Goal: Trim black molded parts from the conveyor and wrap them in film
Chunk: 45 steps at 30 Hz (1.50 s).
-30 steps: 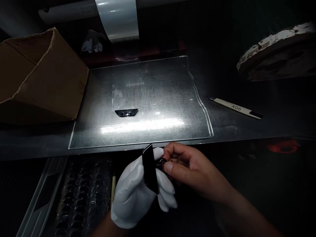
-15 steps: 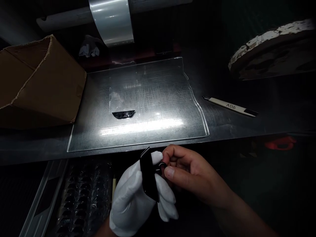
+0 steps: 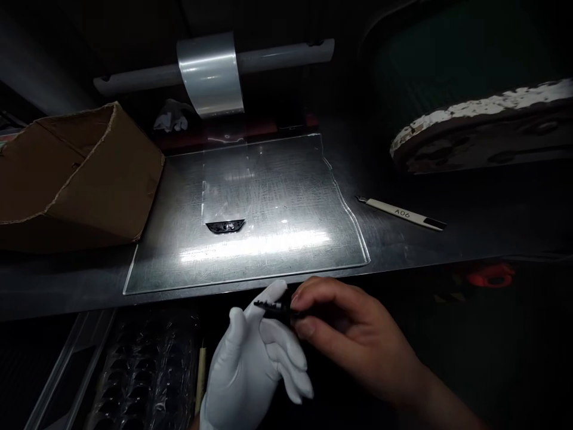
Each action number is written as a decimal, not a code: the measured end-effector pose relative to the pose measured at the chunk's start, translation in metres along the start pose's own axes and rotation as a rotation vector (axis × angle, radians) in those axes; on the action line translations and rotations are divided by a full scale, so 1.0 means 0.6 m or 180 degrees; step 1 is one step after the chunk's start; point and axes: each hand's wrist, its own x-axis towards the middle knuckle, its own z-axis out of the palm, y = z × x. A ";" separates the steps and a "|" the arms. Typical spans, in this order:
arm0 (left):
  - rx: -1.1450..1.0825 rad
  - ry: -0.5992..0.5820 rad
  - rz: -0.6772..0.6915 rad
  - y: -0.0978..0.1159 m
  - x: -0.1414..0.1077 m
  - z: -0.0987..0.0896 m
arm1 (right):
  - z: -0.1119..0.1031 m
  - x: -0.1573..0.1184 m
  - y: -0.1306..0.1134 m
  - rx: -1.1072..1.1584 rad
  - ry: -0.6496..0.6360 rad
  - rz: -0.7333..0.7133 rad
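Stretching across the view, a dark metal worktop carries a clear, flat, thick-edged sheet with a wavy right side. At the upper right stands a large dark green object with a mottled white rim. A brown cardboard box, its top gaping, sits at the left, beside the sheet. Below the worktop's front edge, at the lower left, is a transparent plastic tray with rows of dark rounded pieces. A long grey pole runs behind the sheet and bears a wide silvery roll of film.

Near the worktop's front edge are the two hands. The left hand wears a white fabric glove; its grip is spread, thumb apart from the fingers. The bare right hand has its grip pinching a small black part with a toothed edge between thumb and fingers. That part points left, in front of the glove's upper finger; whether the two touch, I cannot tell.

A slim cream-coloured tool marked A06 lies slanted on the worktop, right of the sheet. On the sheet, left of its middle, lies a small black trapezoid piece, its longer side away from the hands.
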 end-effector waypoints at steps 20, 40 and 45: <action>0.0081 -0.0575 0.0552 -0.009 0.006 -0.008 | -0.016 0.002 -0.002 -0.0341 -0.0484 0.0356; 0.2692 0.1276 -0.0057 0.038 -0.012 0.009 | -0.006 -0.009 0.009 -0.1917 -0.0183 -0.1228; 0.2865 0.1079 -0.0557 0.046 -0.006 0.004 | -0.018 -0.011 0.021 -0.2068 -0.0389 -0.1719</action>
